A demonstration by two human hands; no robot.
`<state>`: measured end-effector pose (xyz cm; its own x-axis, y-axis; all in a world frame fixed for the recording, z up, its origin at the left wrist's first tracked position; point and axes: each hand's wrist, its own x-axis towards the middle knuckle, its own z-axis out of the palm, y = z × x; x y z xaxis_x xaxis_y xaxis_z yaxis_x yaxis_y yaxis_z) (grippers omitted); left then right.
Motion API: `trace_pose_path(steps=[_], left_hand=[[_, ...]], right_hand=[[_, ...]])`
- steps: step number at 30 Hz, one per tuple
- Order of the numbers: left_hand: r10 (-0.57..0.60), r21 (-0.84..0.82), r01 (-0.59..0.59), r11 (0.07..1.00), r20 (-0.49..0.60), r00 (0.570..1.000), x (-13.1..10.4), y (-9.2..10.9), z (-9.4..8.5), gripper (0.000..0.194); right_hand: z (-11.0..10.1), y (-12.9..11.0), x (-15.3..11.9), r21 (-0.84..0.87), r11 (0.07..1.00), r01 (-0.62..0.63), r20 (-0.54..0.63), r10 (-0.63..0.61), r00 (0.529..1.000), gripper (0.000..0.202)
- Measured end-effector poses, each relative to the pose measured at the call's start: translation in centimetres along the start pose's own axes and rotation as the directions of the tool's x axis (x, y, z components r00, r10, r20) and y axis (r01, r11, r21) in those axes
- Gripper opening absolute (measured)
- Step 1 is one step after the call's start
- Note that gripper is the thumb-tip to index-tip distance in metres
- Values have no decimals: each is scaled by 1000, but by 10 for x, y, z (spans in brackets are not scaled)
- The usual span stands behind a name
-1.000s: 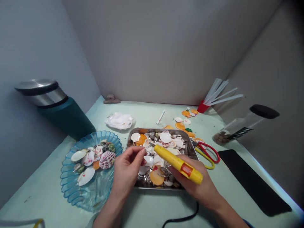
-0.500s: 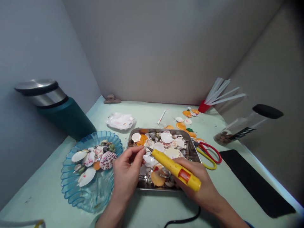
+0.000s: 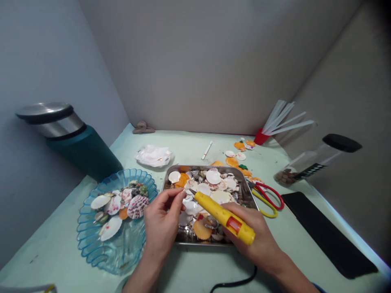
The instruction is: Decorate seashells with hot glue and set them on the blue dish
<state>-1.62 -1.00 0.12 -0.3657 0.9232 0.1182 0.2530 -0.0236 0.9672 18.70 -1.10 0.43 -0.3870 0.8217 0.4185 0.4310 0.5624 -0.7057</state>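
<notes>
My right hand [image 3: 249, 228] is wrapped round a yellow tool [image 3: 221, 213] with a red window, its thin dark tip pointing up and left. Close to that tip, my left hand [image 3: 165, 211] pinches with thumb and forefinger; what they hold is too small to make out. Both hands are above the near part of a metal tray [image 3: 255, 203] filled with white, orange and patterned shells [image 3: 213, 176]. To the left, more shells [image 3: 138, 206] lie in a blue scalloped glass dish [image 3: 122, 252].
A teal bottle [image 3: 88, 150] leans at the left. White crumpled paper [image 3: 153, 156], a white pen [image 3: 207, 150] and orange shells [image 3: 232, 161] lie behind the tray. Scissors [image 3: 269, 197], a black slab [image 3: 326, 234], a clear jar [image 3: 317, 160] and a red cup [image 3: 261, 137] stand or lie rightward.
The yellow tool has shifted very slightly left in my right hand's grip. The whole view has moved a little; the left hand's pinch is the same.
</notes>
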Motion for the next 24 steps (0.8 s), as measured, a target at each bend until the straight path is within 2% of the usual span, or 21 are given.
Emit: trace_pose_path(steps=[19,24], left_hand=[[1,24,-1,1000,20,1000,0,-1,0,22],[-3,23,2,1000,20,1000,0,-2,0,22]], right_hand=[[1,0,1,-6,1000,10,14,-10,1000,12],[0,-1,1,32,998,-58,24,57,998,12]])
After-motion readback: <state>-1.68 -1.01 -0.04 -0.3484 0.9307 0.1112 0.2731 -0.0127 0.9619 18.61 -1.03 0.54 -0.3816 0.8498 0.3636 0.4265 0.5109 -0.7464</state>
